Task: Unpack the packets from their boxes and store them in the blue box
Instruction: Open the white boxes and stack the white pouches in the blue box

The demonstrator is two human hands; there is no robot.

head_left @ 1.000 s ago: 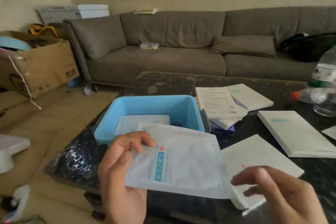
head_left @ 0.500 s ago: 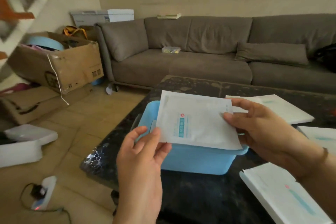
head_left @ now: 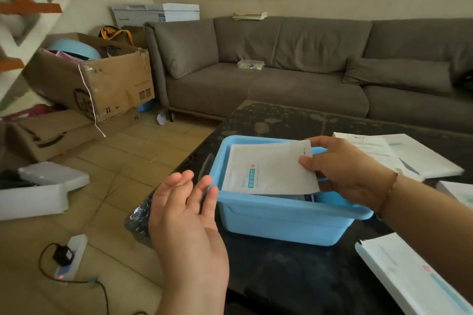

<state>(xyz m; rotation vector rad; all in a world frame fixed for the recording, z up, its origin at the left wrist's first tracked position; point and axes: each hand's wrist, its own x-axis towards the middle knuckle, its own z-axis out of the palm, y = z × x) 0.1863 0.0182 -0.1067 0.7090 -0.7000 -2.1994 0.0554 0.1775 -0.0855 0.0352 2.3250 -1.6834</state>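
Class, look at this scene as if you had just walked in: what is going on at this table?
A person at a dark table is putting a flat white packet with blue print into a light blue plastic box. The right hand pinches the packet's edge, holding it tilted over the box opening. The left hand is open beside the box, holding nothing. Flat white boxes lie on the table to the right.

Blue box point(head_left: 281, 222) contents mostly hidden under packet point(head_left: 268, 171); packet print unreadable.
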